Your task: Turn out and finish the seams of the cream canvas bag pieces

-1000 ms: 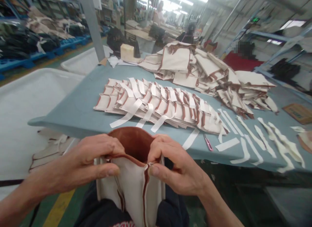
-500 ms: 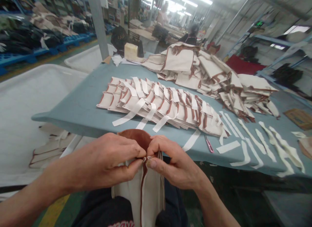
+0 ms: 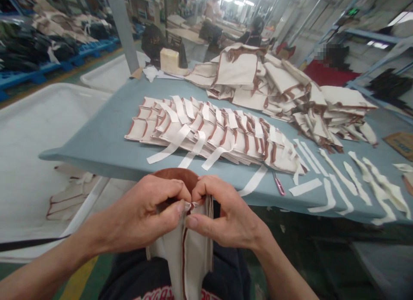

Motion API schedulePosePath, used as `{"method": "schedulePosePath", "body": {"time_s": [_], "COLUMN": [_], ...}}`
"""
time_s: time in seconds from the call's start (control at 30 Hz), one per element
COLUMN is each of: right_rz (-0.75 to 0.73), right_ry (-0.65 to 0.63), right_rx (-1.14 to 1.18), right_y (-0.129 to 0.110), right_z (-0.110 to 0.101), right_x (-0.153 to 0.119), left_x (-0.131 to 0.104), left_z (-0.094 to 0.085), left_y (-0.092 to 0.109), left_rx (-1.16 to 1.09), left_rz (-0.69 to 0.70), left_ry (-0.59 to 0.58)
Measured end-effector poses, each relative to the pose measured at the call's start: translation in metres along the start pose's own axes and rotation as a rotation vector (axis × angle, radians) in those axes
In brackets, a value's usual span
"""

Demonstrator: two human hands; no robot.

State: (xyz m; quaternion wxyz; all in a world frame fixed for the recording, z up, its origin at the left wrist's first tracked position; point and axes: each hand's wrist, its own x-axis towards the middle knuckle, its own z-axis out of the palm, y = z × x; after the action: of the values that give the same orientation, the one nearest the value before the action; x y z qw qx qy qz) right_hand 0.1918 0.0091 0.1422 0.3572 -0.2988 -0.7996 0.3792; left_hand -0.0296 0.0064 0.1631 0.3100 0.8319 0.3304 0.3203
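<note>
An open cream fabric pouch with brown edging (image 3: 196, 244) is held upright over the lap, just off the near edge of the blue-covered counter (image 3: 97, 132). Its rim is pinched on the left side of the front seam by the left hand (image 3: 158, 205) and on the right side by the right hand (image 3: 222, 209); each grip is closed, thumb against fingers, and the two nearly meet. Behind them, the smooth brown lining (image 3: 176, 175) is seen curving up at the far side of the mouth.

The pouch is judged light and fairly soft: its panels are likely to fold if held from one side only, while the seams seem stiffer. Little slipping or breakage is to be expected, though the edges may be pulled out of line. It is best taken by the doubled rim, close beside the seam, with both sides kept level.
</note>
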Motion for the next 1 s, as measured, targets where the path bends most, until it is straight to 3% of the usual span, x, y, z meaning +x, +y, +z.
{"method": "schedulePosePath", "body": {"time_s": [0.27, 0.53, 0.63, 0.87, 1.0], "right_rz": [0.022, 0.057, 0.049, 0.038, -0.011], "right_ry": [-0.026, 0.073, 0.097, -0.071, -0.071], "right_rx": [0.076, 0.046, 0.041, 0.077, -0.047], "right_y": [0.001, -0.006, -0.007, -0.006, -0.007], "right_z": [-0.001, 0.011, 0.016, 0.001, -0.001], "right_x": [0.001, 0.004, 0.004, 0.004, 0.004], "left_x": [-0.003, -0.003, -0.007, -0.015, -0.014], "left_z": [-0.004, -0.009, -0.013, -0.021, -0.024], "left_y": [-0.005, 0.008, 0.006, -0.011, -0.011], "left_rx": [-0.139, -0.087, -0.114, -0.225, -0.17], "left_rz": [-0.077, -0.097, -0.114, -0.171, -0.164], "left_ry": [-0.081, -0.08, -0.134, -0.289, -0.253]}}
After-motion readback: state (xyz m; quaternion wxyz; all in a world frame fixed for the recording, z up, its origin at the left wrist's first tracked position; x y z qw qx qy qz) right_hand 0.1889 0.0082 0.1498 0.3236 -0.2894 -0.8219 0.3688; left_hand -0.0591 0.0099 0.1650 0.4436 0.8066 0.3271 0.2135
